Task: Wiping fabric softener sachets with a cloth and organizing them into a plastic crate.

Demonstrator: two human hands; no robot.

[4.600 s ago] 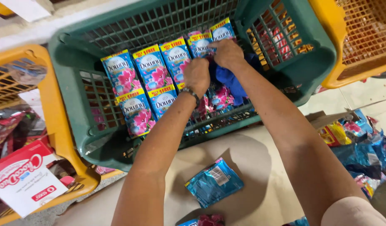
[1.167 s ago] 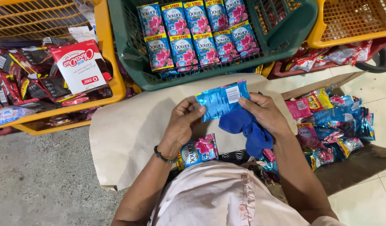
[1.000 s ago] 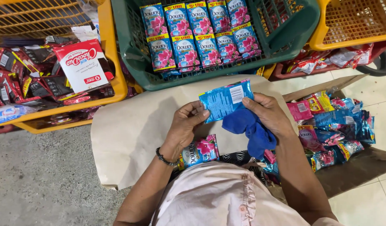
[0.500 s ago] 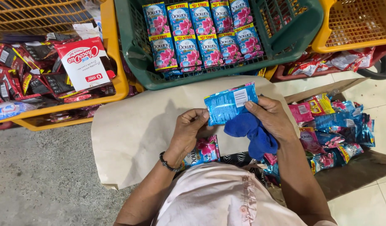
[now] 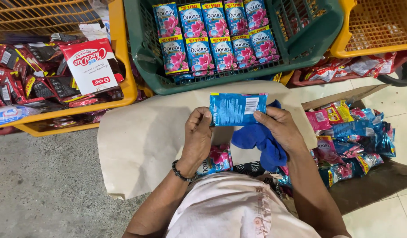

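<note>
A blue sachet is held flat between both hands, its back side with a barcode facing up. My left hand pinches its left edge. My right hand grips its right edge and also holds a blue cloth bunched beneath the palm. Another blue and pink sachet lies on my lap below the left hand. Ahead, a green plastic crate holds two neat rows of matching sachets.
Brown paper covers the floor under my hands. A yellow crate at the left holds dark red packets and a white and red box. A cardboard box of mixed sachets sits at the right. An orange crate stands at the far right.
Earlier both hands were placing sachets in the green crate. Since then they have pulled back over the paper and hold a sachet, which has lifted slightly and turned level.
</note>
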